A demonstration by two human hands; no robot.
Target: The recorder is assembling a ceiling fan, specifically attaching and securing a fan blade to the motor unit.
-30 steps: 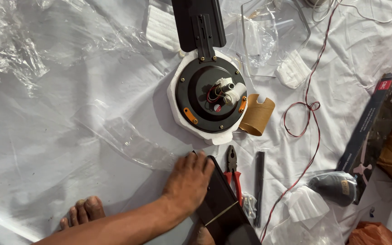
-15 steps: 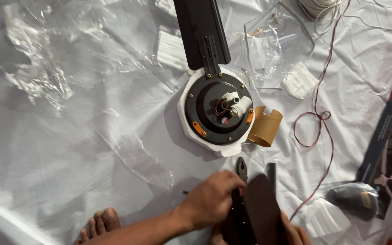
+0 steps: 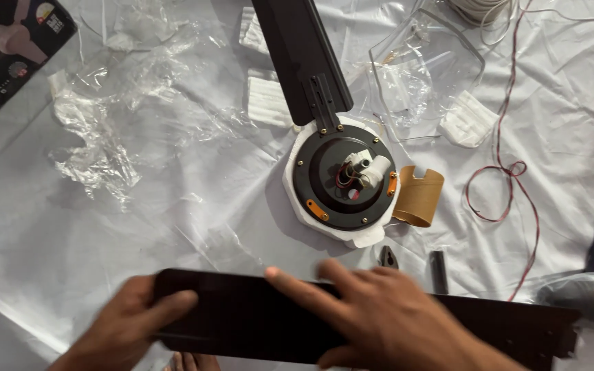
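A long dark brown fan blade (image 3: pixel 256 316) lies crosswise at the bottom of the view. My left hand (image 3: pixel 128 323) grips its left end. My right hand (image 3: pixel 386 319) lies flat on its middle with the fingers spread. Beyond it sits the round black fan motor (image 3: pixel 342 177) in a white foam cradle, with wires and a white connector at its hub. Another dark blade (image 3: pixel 304 58) is fixed to the motor and points away towards the top.
A brown cardboard tube (image 3: pixel 419 196) lies right of the motor. Plier tips (image 3: pixel 388 257) and a black stick (image 3: pixel 438 271) show past the blade. A red wire (image 3: pixel 510 172), foam pieces (image 3: pixel 267 101), crumpled clear plastic (image 3: pixel 97 144) and a printed box (image 3: pixel 8 51) lie on the white sheet.
The blade was picked up from the lower right and turned to lie crosswise. My right hand has come into view on it. The view has shifted so the motor sits further right.
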